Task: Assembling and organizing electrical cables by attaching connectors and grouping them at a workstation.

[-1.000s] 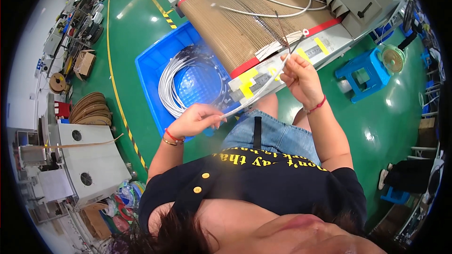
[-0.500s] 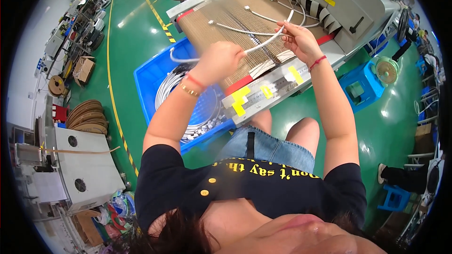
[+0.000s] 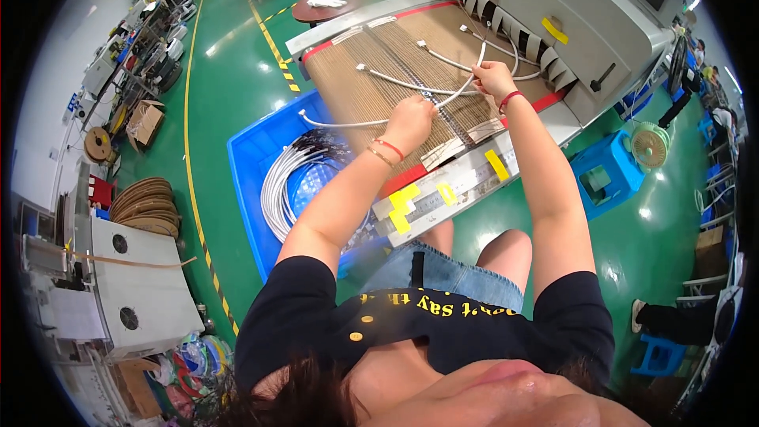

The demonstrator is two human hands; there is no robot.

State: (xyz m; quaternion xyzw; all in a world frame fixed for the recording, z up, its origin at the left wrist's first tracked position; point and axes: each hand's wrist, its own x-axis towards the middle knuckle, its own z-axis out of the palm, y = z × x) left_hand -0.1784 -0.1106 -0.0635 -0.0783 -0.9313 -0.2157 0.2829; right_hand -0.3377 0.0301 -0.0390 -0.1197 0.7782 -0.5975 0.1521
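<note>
Head view: one slender white cable (image 3: 456,97) is spanning both hands above the belt surface, its connector end projecting leftward past the belt edge and its opposite end rising beyond the right fingers. The left hand (image 3: 411,119) is gripping the cable with closed fingers; the right hand (image 3: 493,79) is pinching it farther along. Whether either hand is touching the belt cannot be determined.

Beneath the cable, a brown mesh conveyor belt with red edge strips (image 3: 332,79) is extending toward a grey machine housing (image 3: 609,32). Several loose white cables with small connectors (image 3: 403,82) are lying on the belt, some reaching a black-and-white strip curtain (image 3: 522,35) at the housing opening. Yellow tape pieces (image 3: 496,164) are adhering to the metal front rail.

To the left, a blue plastic bin (image 3: 245,166) is holding coiled white cables (image 3: 277,190). Beyond the belt, a round reddish-brown tabletop (image 3: 304,13) is supporting white gloves (image 3: 328,1). To the right, a blue plastic stool (image 3: 605,178) is standing beside a small round fan (image 3: 650,148).
</note>
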